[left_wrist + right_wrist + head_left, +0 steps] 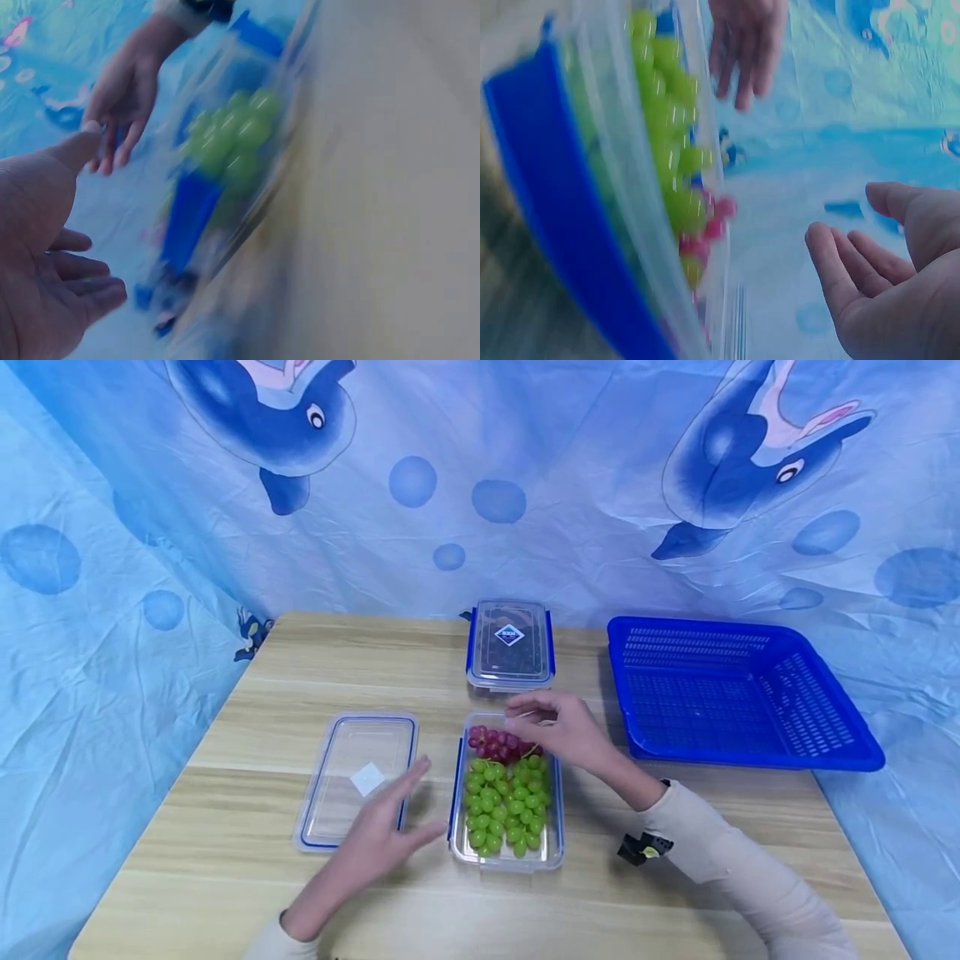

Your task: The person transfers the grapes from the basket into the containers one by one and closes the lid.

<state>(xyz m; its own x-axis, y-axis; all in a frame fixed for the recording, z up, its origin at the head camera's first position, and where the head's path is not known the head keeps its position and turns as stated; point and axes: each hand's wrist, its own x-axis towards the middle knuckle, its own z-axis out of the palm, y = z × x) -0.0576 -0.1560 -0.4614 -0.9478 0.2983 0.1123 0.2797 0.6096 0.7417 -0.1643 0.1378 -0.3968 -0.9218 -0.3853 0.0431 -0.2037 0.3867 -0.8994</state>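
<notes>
A clear plastic food container (pixel 555 852) with blue side clips stands on the table, uncovered. Inside lie green grapes (pixel 487 810) in front and red grapes (pixel 491 742) at the far end. Above the red grapes, my right hand (pixel 564 727) hovers with loosely bent fingers; the right wrist view shows nothing between thumb and fingers. My left hand (pixel 378 835) is left of the container, fingers and thumb spread and holding nothing. Partly under it in the head view lies a clear lid (pixel 348 752) with a blue seal and a white label.
Behind the uncovered container stands a second, lidded container (pixel 512 647) with dark contents. A blue plastic basket (pixel 720 756) sits at the back right of the wooden table (pixel 217 827). Blue dolphin-printed cloth (pixel 465 435) hangs behind the table.
</notes>
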